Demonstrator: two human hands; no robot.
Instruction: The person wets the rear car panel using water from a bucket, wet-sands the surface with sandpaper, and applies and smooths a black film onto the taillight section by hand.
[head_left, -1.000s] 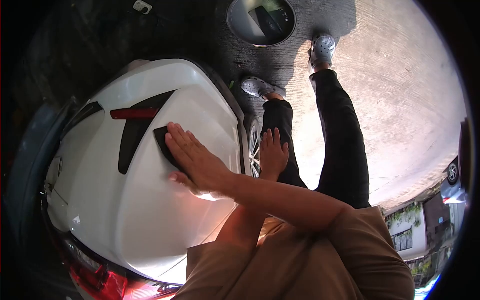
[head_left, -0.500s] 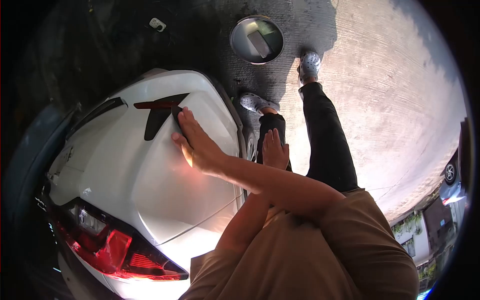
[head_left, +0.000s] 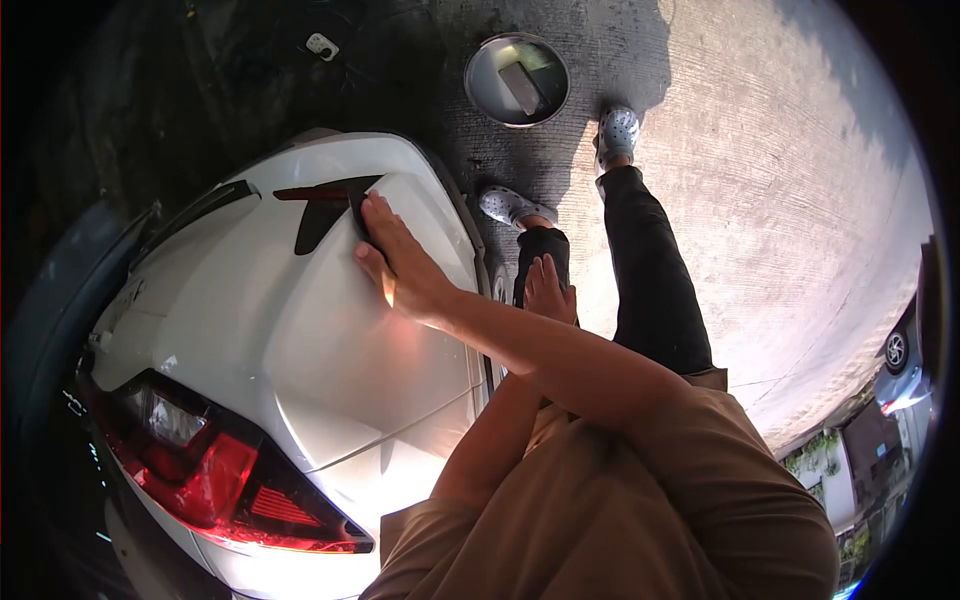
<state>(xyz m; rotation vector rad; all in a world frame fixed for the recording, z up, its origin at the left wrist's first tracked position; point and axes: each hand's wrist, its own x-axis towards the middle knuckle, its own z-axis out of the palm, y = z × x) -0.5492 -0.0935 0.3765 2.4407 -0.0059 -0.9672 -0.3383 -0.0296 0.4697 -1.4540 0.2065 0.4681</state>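
Note:
My right hand (head_left: pixel 405 265) reaches across to the white car (head_left: pixel 330 350), palm down with the fingers close together. It holds a black pad (head_left: pixel 360 212) flat against the body panel, beside the dark trim (head_left: pixel 318 225) and the thin red strip (head_left: pixel 310 193). Most of the pad is hidden under the hand. My left hand (head_left: pixel 548 292) lies on my dark-trousered leg (head_left: pixel 542 252), below the crossing right forearm, with its fingers a little apart and nothing visible in it.
A round basin (head_left: pixel 492 98) with water and a grey block (head_left: pixel 520 88) stands on the concrete beyond my feet. A small white object (head_left: pixel 322 46) lies on the dark ground. The red tail light (head_left: pixel 220 470) is at lower left; another car (head_left: pixel 900 365) is far right.
My right hand and the black pad have slid up the panel towards the red strip's end. The view has shifted, showing more of the tail light. My left hand stays on the leg.

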